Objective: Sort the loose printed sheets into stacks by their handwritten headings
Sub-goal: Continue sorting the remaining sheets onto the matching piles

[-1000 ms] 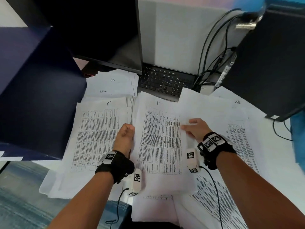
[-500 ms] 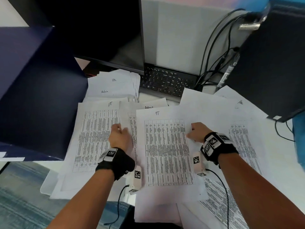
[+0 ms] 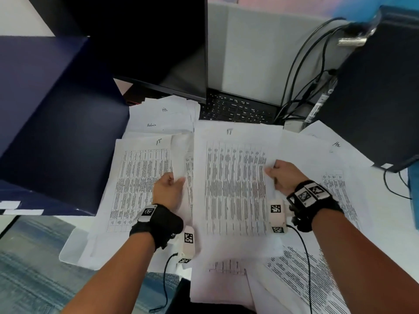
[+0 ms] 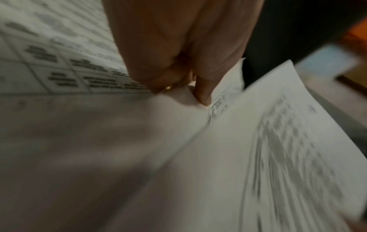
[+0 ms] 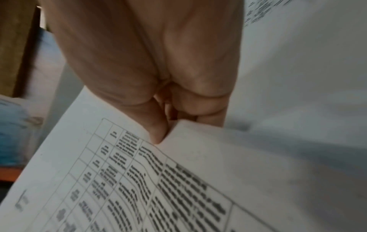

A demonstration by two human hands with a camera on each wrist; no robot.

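A printed sheet headed "IT" [image 3: 233,189] is held at its right edge by the right hand [image 3: 285,177], whose grip is closed on the paper, the thumb [image 5: 157,135] pinching from above with the curled fingers beneath, as the right wrist view shows. The sheet lies over the middle of the paper-covered bench [image 3: 385,211], its top edge near a black keyboard [image 3: 238,108]. Just to its left, the left hand [image 3: 169,191] is set at the right edge of a stack [image 3: 140,184] also headed "IT"; in the blurred left wrist view its thumb [image 4: 202,94] and curled fingers are seen narrowed onto a sheet edge, pinching paper of that stack. Behind the stack, further sheets marked "HR" [image 3: 165,109] and "Admin" [image 3: 151,125] are laid overlapping. Another sheet marked "HR" [image 3: 336,144] is seen to the right, beside a dark computer tower [image 3: 374,98]. A dark monitor [image 3: 147,41] stands at the back, a navy panel [image 3: 52,121] at left, and cables [image 3: 301,75] hang behind the keyboard.
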